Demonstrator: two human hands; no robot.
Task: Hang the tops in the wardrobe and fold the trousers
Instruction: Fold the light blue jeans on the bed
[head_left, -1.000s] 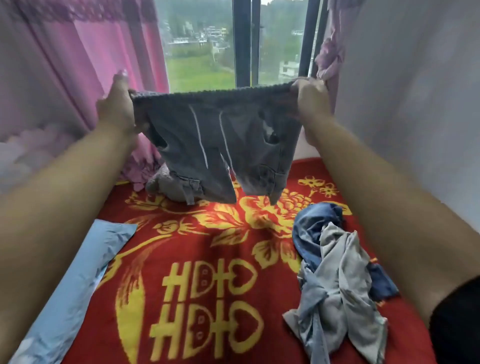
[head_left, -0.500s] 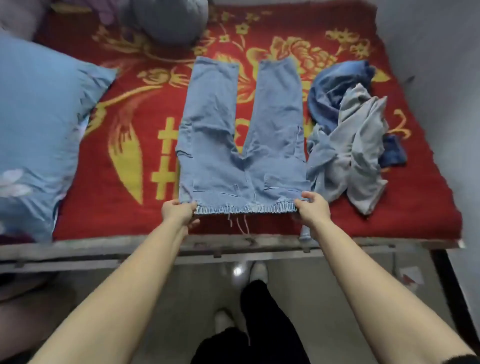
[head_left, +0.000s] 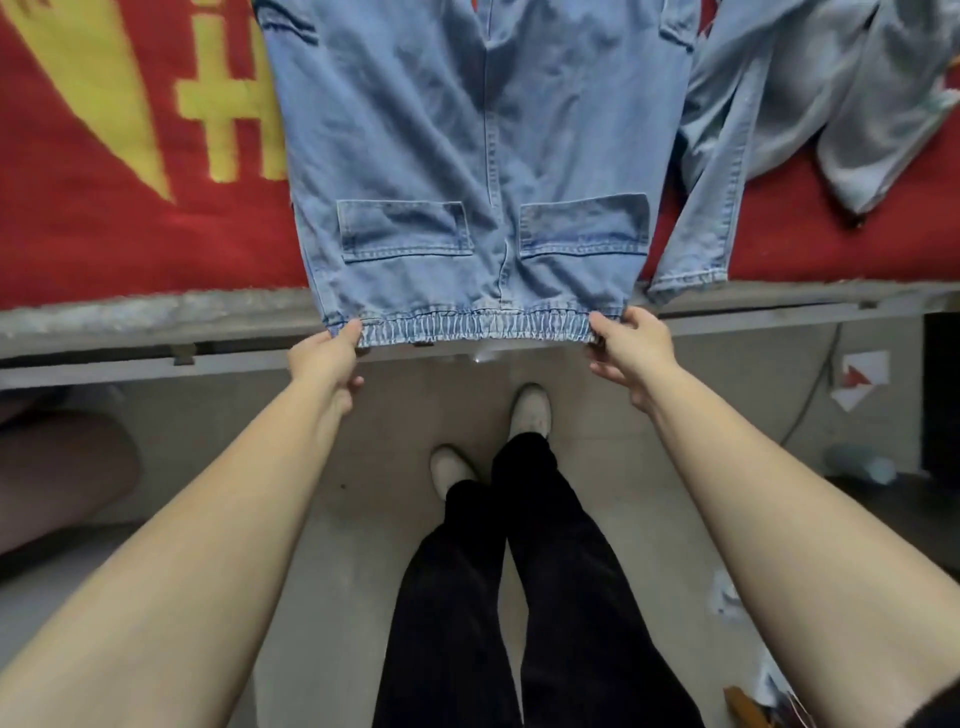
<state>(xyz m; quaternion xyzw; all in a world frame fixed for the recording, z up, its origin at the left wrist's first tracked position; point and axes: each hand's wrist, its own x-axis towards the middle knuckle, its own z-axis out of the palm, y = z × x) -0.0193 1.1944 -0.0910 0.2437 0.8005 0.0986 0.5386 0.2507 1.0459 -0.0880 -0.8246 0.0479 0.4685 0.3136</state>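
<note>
Two hands on the trousers (head_left: 467, 156), is it?

— Yes; the left hand (head_left: 324, 358) pinches the left end of the elastic waistband (head_left: 475, 330), thumb on top; the right hand (head_left: 626, 348) pinches the right end, thumb on the band and fingers under it.

Where do they lie?

— Spread flat on the bed, on the red blanket (head_left: 104, 234) with its yellow pattern; two flap pockets show; the waistband hangs just past the bed's grey edge (head_left: 130, 322), over the floor (head_left: 363, 519); the legs run out of view at the top.

Anything beside them?

— Just to the right, another pale denim piece (head_left: 711, 182), its cuff at the bed's edge; past it a crumpled grey garment (head_left: 857, 104); whether that is a top I cannot tell.

And below?

— The person's own black trouser legs (head_left: 519, 597) and pale shoes (head_left: 530, 410), standing on the floor between the two arms.
</note>
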